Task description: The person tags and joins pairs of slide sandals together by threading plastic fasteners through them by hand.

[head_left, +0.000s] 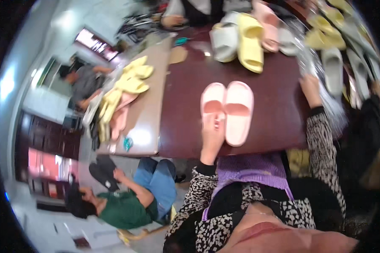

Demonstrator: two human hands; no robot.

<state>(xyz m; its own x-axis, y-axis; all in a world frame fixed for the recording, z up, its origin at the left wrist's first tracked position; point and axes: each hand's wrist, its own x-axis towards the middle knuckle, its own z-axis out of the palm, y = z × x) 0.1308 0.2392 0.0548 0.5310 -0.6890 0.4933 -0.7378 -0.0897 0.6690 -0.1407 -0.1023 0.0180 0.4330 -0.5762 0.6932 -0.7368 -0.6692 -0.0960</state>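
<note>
A pair of pale pink slippers [240, 111] lies side by side on the dark red-brown table, toes pointing away from me. My left hand [214, 133] grips the left slipper by its heel end, fingers curled over the footbed. Out at the table's right edge, my right hand [310, 89] has its fingers closed on clear plastic bags [325, 99] that hang over the side. The fingertips there are partly hidden and a little blurred.
Grey, yellow [251, 44] and pink slippers stand at the table's far side, before another person. More slippers [333, 69] crowd the right. Yellow and pink slippers [133, 82] line the lighter table at left. A seated person in green [126, 208] holds dark slippers.
</note>
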